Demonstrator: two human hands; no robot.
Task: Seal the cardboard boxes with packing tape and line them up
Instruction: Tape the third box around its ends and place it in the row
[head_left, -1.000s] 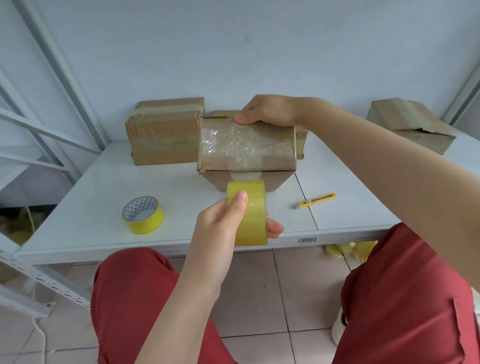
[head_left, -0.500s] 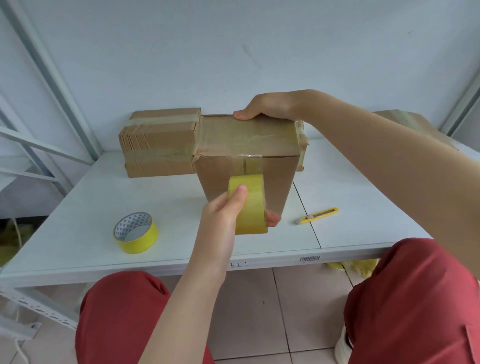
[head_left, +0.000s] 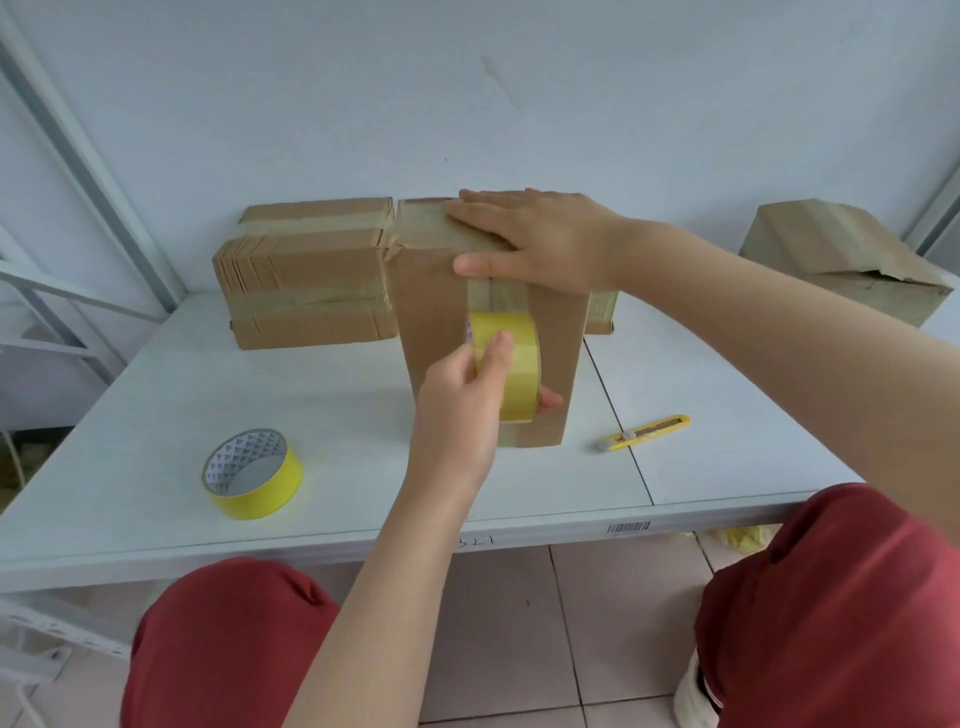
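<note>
A cardboard box (head_left: 431, 332) stands on end at the middle of the white table (head_left: 156, 395). My left hand (head_left: 462, 410) grips a yellow-tinted roll of clear packing tape (head_left: 511, 374) against the box's near face, and a strip of tape runs from the roll up to the top edge. My right hand (head_left: 535, 239) lies flat on the box's top, fingers straight, thumb pressing the tape at the front edge. A taped box (head_left: 306, 280) sits just left of it, touching.
A second yellow tape roll (head_left: 253, 474) lies flat at the table's front left. A yellow utility knife (head_left: 647, 431) lies right of the box. Another cardboard box (head_left: 841, 260) sits at the far right. A small box (head_left: 600, 312) shows behind the upright one. My knees are below the table edge.
The box went from tilted to standing on end. My right hand moved from gripping the far top edge to lying flat on top, and the tape roll came down the near face.
</note>
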